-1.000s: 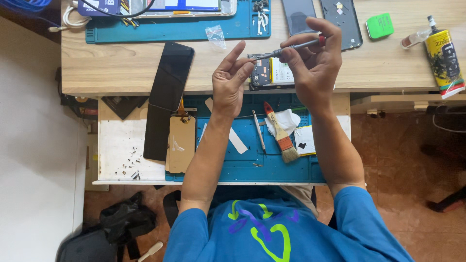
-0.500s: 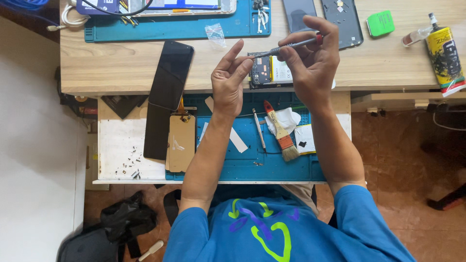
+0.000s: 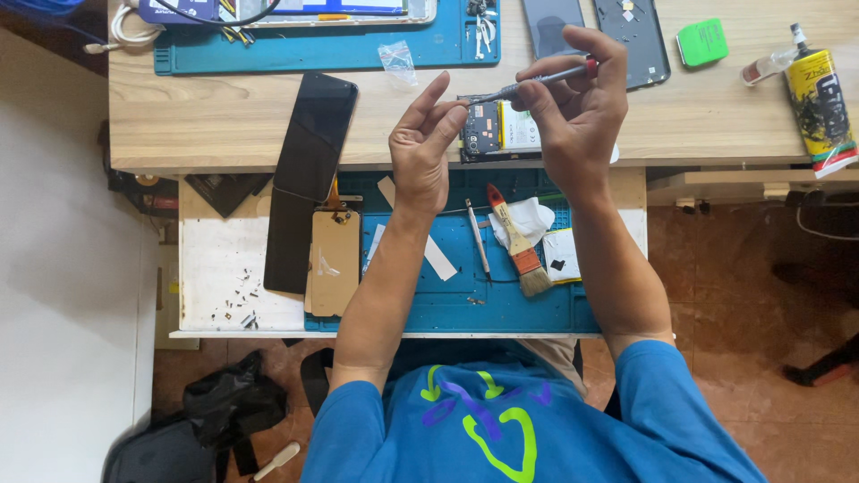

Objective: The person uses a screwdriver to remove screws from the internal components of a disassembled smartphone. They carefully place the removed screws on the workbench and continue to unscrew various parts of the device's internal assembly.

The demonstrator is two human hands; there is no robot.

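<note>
Screwdriver (image 3: 537, 82) in right hand (image 3: 577, 112) grip; tip at left hand (image 3: 420, 148).

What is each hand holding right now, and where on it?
The right hand holds a slim grey screwdriver by its red-capped handle end. The left hand pinches at the screwdriver's tip; whether it holds anything small there cannot be told.

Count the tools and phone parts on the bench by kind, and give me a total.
Screwdrivers: 1, held in the right hand, its tip at the left hand
Brushes: 1
Black phone screens: 1
Opened phones: 1
Phone back covers: 2
Yellow cans: 1
Total: 7
</note>
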